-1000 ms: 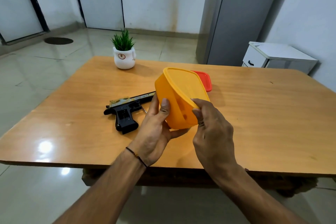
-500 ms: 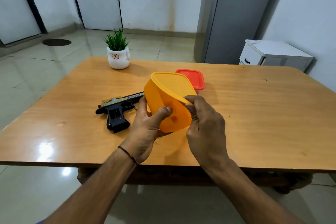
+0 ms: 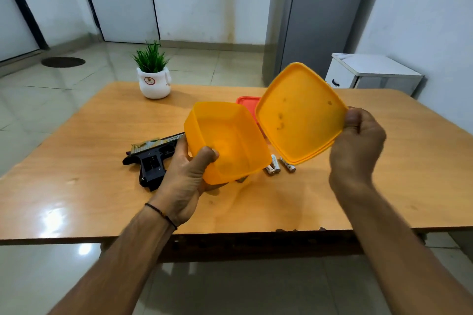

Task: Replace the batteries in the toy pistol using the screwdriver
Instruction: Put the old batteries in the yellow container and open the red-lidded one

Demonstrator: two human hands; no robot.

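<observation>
My left hand (image 3: pixel 188 174) grips a yellow plastic box (image 3: pixel 230 146), held above the table and tilted with its open mouth toward me; it looks empty inside. My right hand (image 3: pixel 358 140) pinches the box's yellow lid (image 3: pixel 299 115) by its right edge, lifted clear of the box. Small batteries (image 3: pixel 277 166) lie on the wooden table (image 3: pixel 76 186) just below the lid. The black and gold toy pistol (image 3: pixel 151 158) lies on its side left of the box, partly behind my left hand. No screwdriver shows.
A red lid (image 3: pixel 247 103) lies on the table behind the yellow box. A white pot with a green plant (image 3: pixel 154 77) stands at the far left of the table. A grey fridge (image 3: pixel 312 20) and white cabinet (image 3: pixel 368 74) stand beyond.
The lid was on the box; my right hand has pulled it off and swung it right. Batteries now lie on the table. The camera view has risen.
</observation>
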